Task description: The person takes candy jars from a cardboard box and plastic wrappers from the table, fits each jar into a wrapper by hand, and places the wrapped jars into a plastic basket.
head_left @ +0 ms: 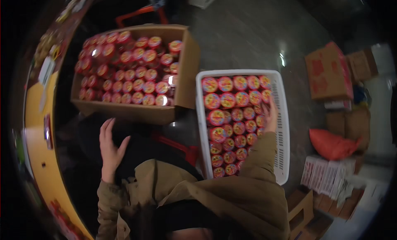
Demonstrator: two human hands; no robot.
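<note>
My left hand (111, 148) is raised over my lap, with its fingers stretched, the thumb apart and nothing in it. At the right side of the white plastic basket (282, 157), my right hand (270, 117) reaches in with its fingertips around a small red-lidded jar (266, 94) at the end of the second row. Rows of similar jars with colourful round lids fill much of the basket; the two far rows look higher than most others. An open cardboard box (186, 70) to the left holds many more red-lidded jars (129, 74), some tilted.
A yellow-edged table (62, 165) runs along the left. Cartons (328, 72), a red bag (333, 144) and a white crate (320, 174) stand to the right. A red frame (140, 15) shows behind the open box.
</note>
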